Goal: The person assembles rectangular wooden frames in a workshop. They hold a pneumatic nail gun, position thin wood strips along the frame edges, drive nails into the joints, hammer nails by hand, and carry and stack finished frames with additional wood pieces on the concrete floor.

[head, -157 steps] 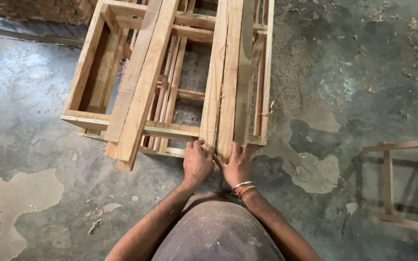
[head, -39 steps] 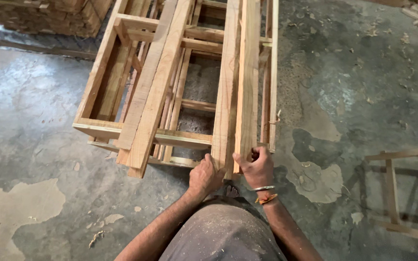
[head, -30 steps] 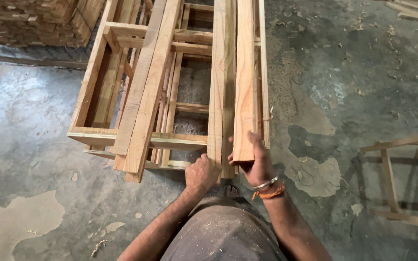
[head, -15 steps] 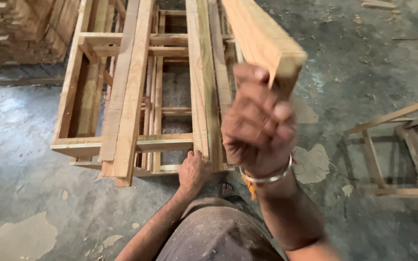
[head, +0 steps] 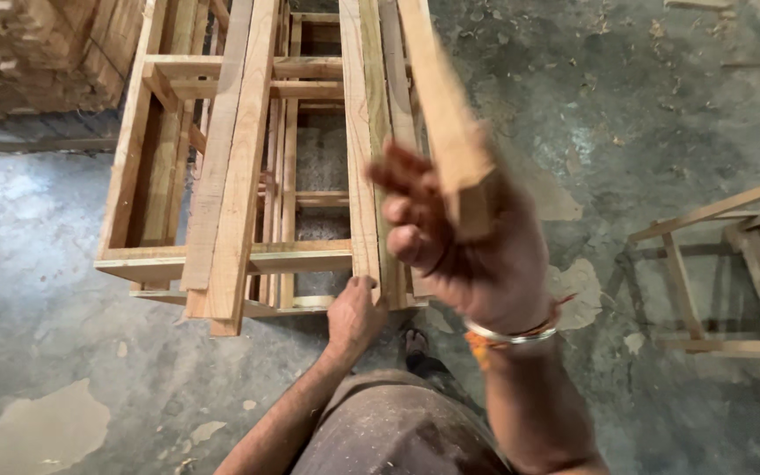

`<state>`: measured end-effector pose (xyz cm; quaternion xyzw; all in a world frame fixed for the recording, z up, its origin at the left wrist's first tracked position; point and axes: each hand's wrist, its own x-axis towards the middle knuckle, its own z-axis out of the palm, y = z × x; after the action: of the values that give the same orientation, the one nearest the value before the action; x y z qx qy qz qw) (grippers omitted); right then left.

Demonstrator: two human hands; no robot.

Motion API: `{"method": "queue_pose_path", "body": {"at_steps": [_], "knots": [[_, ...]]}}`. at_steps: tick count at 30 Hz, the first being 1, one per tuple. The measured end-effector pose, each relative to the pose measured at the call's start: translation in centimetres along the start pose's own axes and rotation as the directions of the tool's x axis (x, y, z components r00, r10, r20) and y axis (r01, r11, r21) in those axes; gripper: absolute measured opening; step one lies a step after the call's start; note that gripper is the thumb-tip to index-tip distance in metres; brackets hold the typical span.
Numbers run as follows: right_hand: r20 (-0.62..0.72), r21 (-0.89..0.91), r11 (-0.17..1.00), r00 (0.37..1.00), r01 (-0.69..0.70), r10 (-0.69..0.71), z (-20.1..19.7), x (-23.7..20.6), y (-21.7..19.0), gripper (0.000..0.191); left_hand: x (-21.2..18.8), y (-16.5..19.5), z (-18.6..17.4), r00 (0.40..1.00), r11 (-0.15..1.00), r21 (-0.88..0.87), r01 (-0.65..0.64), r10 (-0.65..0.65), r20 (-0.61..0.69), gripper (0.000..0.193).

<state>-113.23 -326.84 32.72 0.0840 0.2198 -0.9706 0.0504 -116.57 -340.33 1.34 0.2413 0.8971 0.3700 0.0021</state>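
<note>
1. Lifting clear of the stack, the wooden plank [head: 447, 123] now rises with its near end high towards the camera in the right hand [head: 472, 255], where a second ago that end lay flat among the others on the wooden frame [head: 222, 259].
2. That hand's grip is clenched around the plank's near end, fingers [head: 402, 207] curled over its left face; the far end slopes away towards the top of the frame (blurred by motion, so finer detail is lost).
3. Pressing down, the left hand [head: 354, 315] stays at the near edge of the frame, on the end of a neighbouring upright plank [head: 364, 149]; whether it grips or merely rests there I cannot tell.
4. Two wider boards [head: 235, 167] lie unmoved along the frame's left side, overhanging its near edge.
5. A second, lighter frame [head: 732, 273] stands well apart on the concrete floor [head: 37, 290] to the right.
6. Judging from this, one plank has been separated from the pile and is in hand.
</note>
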Motion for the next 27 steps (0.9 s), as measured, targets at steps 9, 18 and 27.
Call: {"method": "queue_pose_path", "body": {"at_steps": [9, 18, 27], "knots": [[-0.169, 0.078, 0.997, 0.986, 0.005, 0.008, -16.1, -3.3, 3.5, 0.042, 3.0, 2.2, 4.1, 0.942, 0.8, -0.546, 0.25, -0.072, 0.327, 0.028], [-0.141, 0.068, 0.998, 0.99, 0.003, 0.006, -28.2, -23.4, -2.0, 0.061, 10.7, 13.9, 14.1, 0.736, -0.053, -0.749, 0.66, -0.152, 0.659, 0.037], [-0.505, -0.863, 0.159, 0.802, -0.48, -0.319, -33.8, -31.7, -13.0, 0.077, 15.2, 28.1, 28.6, 0.614, -0.144, -0.682, 0.717, -0.333, 0.715, 0.03]]}}
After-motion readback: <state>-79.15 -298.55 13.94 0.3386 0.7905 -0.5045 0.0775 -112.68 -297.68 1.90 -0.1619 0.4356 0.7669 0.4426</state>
